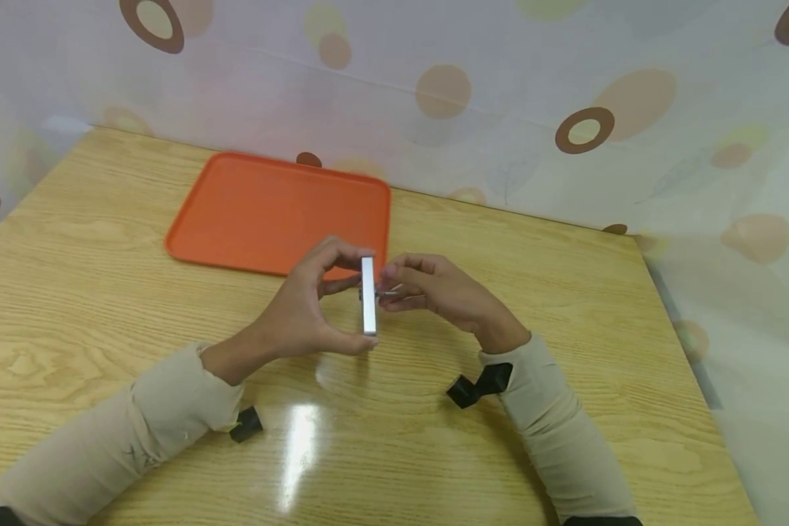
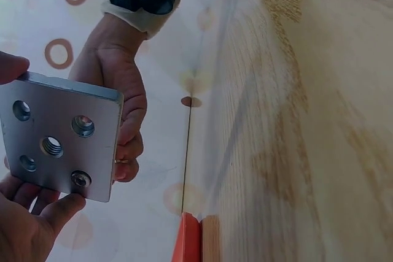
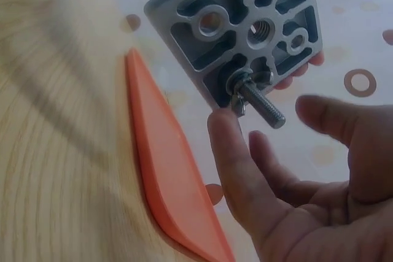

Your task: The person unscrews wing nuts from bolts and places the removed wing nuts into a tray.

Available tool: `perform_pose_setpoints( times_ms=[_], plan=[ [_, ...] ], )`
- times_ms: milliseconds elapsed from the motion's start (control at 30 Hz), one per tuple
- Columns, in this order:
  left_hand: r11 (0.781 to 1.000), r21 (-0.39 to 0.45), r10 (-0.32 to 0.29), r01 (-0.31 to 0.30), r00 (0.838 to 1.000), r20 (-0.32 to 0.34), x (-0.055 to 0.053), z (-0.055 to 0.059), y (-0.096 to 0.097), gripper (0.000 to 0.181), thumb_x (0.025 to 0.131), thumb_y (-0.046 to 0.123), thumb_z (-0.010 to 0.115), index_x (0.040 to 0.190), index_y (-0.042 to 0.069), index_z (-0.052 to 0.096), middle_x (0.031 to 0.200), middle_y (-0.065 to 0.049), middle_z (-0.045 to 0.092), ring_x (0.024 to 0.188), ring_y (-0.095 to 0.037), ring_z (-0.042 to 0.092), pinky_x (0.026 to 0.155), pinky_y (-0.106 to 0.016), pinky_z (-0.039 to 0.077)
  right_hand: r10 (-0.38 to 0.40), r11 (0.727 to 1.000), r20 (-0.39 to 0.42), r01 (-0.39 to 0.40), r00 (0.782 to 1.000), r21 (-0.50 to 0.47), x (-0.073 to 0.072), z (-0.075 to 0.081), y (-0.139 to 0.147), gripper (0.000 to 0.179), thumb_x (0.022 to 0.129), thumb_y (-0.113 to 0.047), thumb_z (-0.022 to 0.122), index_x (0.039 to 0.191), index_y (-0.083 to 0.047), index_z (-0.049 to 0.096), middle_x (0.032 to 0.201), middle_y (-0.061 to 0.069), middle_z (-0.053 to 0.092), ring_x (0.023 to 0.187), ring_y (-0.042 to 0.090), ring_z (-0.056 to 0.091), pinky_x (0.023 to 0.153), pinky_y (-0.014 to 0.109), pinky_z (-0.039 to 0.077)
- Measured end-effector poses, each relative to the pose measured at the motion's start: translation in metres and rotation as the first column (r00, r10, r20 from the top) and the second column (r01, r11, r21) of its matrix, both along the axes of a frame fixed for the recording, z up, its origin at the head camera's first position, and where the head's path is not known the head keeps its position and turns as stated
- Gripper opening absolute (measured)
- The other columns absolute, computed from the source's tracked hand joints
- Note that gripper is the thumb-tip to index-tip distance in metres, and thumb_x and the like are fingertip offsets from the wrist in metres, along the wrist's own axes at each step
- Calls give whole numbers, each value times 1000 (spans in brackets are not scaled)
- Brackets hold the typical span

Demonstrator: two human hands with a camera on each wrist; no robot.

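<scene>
The left hand (image 1: pixel 296 313) holds a metal plate (image 1: pixel 368 296) on edge above the table (image 1: pixel 565 307), pinching its borders between thumb and fingers. The right hand (image 1: pixel 452 294) is beside it, half open, fingers bent; one fingertip is at the wing nut (image 3: pixel 239 104), touching or almost touching, while the thumb stands apart, so it seems to grip nothing. As I judge, one fastening is in place: a bolt (image 3: pixel 265 106) passes through one corner, with the nut on the ribbed side. If this nut is tight, I cannot tell. The three other corner holes (image 2: pixel 83 126) and the threaded middle hole (image 2: pixel 51 146) have no bolt; whether they need one is not shown. Farther away, an orange tray (image 1: pixel 276 212) lies near the patterned wall (image 1: pixel 500 66).
</scene>
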State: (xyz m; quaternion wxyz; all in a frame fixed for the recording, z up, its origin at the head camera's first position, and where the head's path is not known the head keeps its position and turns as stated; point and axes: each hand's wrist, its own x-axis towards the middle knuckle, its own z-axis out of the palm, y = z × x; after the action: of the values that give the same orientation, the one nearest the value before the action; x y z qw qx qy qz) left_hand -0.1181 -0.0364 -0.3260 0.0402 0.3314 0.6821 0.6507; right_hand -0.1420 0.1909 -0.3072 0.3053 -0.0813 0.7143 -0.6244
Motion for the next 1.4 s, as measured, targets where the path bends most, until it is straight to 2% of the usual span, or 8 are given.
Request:
perform_pose_setpoints(
  times_ms=[167,300,567,733,1100,1267,1400],
  plan=[
    [1000,-13,9,-9,999,-33,1,0,0,73,59,-3,88,123,-3,52,127,-16,51,123,-27,52,108,-35,54,-26,1000,111,24,993,17,-3,-1,2,34,107,-21,42,117,7,59,86,-2,73,76,9,72,76,23,64],
    [1000,-24,19,-20,999,-49,1,0,1,74,59,-2,88,123,-3,52,127,-15,52,123,-27,53,108,-33,54,-20,1000,126,18,992,20,-2,-1,1,34,105,-18,45,120,9,60,80,-2,74,73,9,71,71,21,64],
    [999,-27,26,-27,998,-58,1,-1,1,73,59,-1,88,122,-4,52,126,-16,52,122,-29,53,107,-39,55,-17,998,61,14,998,57,1,-1,-2,23,98,-10,56,112,5,66,86,-1,74,81,12,72,79,25,64],
    [999,-37,28,-30,998,-65,0,-2,1,73,59,0,88,123,-2,53,126,-15,52,122,-26,52,107,-37,55,-13,998,32,11,999,58,1,-3,-1,32,94,-2,58,122,14,59,92,-3,73,86,12,72,81,27,64],
    [999,-33,33,-34,998,-44,1,-2,2,72,59,0,88,122,-1,53,125,-15,53,123,-25,52,107,-37,55,5,997,-39,-2,999,75,2,-2,-2,35,91,0,63,123,13,59,92,-4,75,86,11,73,89,35,64],
    [999,-28,31,-32,999,-38,1,-1,2,72,60,-1,88,122,-2,53,124,-16,53,121,-25,52,106,-38,56,28,996,-125,-17,992,89,3,-2,-2,35,89,2,66,122,11,61,97,3,75,88,13,73,90,38,64],
    [999,-29,30,-31,999,-31,1,0,1,72,59,-1,88,123,-2,53,126,-14,52,122,-25,51,106,-38,55,51,993,-195,-30,979,110,4,-2,-1,33,88,3,68,120,9,63,102,12,75,88,13,73,85,35,65]
  ],
)
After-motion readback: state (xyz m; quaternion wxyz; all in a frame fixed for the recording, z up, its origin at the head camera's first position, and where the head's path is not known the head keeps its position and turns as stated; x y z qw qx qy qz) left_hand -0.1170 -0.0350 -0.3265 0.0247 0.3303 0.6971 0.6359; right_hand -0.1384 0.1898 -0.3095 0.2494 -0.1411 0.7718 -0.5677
